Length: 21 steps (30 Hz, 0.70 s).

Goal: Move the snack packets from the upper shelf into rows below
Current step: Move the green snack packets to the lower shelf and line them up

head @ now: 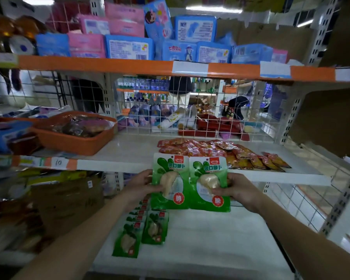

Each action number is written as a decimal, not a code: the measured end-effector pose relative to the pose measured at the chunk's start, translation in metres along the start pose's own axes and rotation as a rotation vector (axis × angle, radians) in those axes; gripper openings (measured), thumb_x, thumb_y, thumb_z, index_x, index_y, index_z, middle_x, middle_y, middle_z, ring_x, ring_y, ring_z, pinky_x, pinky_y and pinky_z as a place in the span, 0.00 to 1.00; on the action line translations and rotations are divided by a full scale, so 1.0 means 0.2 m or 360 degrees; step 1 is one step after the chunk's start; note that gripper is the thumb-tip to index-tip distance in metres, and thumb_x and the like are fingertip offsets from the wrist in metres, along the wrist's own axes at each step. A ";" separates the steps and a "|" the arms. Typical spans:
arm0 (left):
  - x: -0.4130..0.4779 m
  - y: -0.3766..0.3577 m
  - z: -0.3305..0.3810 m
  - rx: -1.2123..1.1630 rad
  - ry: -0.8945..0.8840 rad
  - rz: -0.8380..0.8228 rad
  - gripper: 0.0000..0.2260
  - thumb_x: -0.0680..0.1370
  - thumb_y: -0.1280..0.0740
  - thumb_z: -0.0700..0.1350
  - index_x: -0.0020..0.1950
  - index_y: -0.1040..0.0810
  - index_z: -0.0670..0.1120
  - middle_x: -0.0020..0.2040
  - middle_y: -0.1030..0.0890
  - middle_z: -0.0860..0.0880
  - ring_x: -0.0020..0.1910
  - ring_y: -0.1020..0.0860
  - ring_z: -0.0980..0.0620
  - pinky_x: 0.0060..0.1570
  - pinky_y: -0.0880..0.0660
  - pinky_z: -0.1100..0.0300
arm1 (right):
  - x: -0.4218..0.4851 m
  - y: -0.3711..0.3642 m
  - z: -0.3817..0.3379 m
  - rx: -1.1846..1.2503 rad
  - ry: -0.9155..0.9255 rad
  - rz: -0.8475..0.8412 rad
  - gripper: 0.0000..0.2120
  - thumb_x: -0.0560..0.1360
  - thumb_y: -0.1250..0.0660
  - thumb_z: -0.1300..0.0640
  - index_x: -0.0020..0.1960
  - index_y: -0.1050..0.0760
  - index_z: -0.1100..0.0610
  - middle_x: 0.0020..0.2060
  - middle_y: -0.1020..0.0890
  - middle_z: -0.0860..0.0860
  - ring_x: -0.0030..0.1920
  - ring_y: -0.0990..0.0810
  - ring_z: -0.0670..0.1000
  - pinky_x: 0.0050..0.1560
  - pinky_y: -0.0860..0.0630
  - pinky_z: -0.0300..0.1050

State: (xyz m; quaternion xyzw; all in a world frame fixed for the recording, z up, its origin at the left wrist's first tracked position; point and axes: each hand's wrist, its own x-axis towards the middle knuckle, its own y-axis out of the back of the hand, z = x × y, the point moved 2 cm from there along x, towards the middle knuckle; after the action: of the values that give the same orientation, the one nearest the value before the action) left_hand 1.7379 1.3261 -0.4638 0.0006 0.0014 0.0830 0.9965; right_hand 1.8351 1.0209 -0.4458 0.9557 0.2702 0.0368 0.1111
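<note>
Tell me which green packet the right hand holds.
The right-hand green packet of the raised pair, pinched by the right hand; the left hand holds its twin.

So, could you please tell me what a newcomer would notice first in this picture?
Two bright green plastic snack packets dominate the centre, side by side, one pinched in the left hand, the other in the right hand. Below them more green packets lie in a row on the white lower shelf, and a heap of red and orange sachets sits on the middle shelf behind.
</note>
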 end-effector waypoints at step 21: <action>0.07 0.14 -0.75 0.0082 0.0267 0.0018 0.25 0.71 0.27 0.29 0.66 0.24 0.43 0.55 0.15 0.48 0.57 0.18 0.49 0.48 0.19 0.58 | 0.23 -0.36 0.81 -0.0118 -0.0410 0.0068 0.22 0.63 0.19 0.67 0.56 0.18 0.59 0.48 0.13 0.56 0.49 0.14 0.56 0.52 0.17 0.57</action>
State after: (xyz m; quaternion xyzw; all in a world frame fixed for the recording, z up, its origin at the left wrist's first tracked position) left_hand 1.7467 1.3568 -0.6143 0.0193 0.0871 0.0884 0.9921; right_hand 1.8597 1.0729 -0.6201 0.9533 0.2316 -0.0740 0.1792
